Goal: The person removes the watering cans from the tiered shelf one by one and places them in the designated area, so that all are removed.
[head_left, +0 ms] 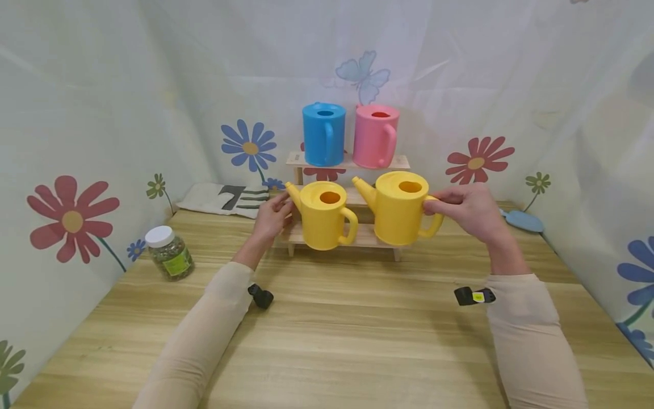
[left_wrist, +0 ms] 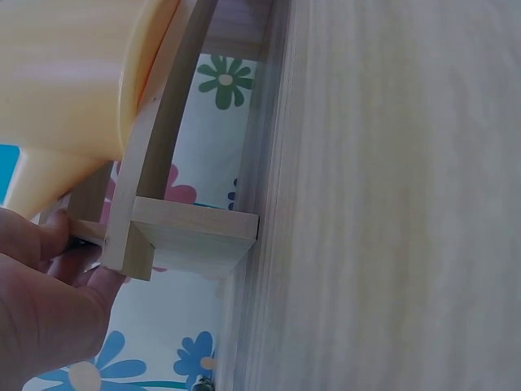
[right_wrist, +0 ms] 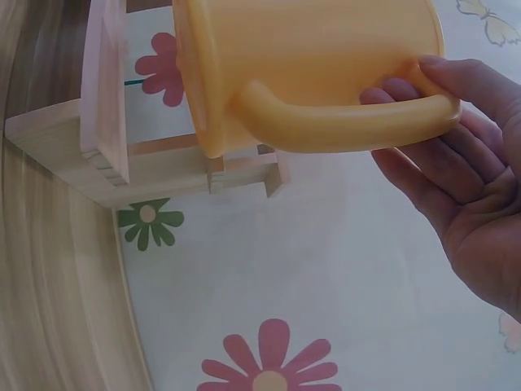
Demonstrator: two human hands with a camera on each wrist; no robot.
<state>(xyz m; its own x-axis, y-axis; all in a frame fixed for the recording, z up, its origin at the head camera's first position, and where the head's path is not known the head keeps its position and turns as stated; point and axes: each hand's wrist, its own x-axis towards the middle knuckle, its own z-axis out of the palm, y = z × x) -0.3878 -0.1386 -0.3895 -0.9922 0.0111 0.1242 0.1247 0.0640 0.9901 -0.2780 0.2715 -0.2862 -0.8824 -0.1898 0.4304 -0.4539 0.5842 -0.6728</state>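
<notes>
My right hand grips the handle of a yellow watering can near its top, with the spout pointing left. In the right wrist view the fingers wrap the handle. Left of it, a second yellow watering can sits on the lowest board of a small stepped wooden stand. My left hand holds the stand's left end, beside that can's spout; in the left wrist view thumb and fingers close about the board ends.
A blue watering can and a pink one stand on the top board. At the left is a jar with a white lid; behind it lies a grey-and-white glove. A light blue flat object lies far right.
</notes>
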